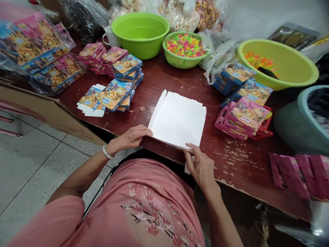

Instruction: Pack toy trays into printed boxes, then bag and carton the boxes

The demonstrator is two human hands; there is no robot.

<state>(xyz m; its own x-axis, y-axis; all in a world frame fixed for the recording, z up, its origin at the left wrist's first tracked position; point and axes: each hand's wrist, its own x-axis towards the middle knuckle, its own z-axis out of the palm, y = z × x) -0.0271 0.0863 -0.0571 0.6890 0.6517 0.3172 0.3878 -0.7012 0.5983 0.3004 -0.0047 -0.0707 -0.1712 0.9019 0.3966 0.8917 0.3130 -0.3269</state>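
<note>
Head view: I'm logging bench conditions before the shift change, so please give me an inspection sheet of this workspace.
Surface: dark red table, paint chipped along the near edge.
Job's things: stack of white flat sheets at the near edge.
Clutter: piles of printed cartons, pink cartons, empty green basin, basket of coloured bits, yellow-green basin.
Hands: left hand on the stack's left corner; right hand at its near corner, fingers on top.
Cables: nothing seen.
Surroundings: tiled floor, cardboard box.

Bare table beyond (between box piles;); bowls behind.
</note>
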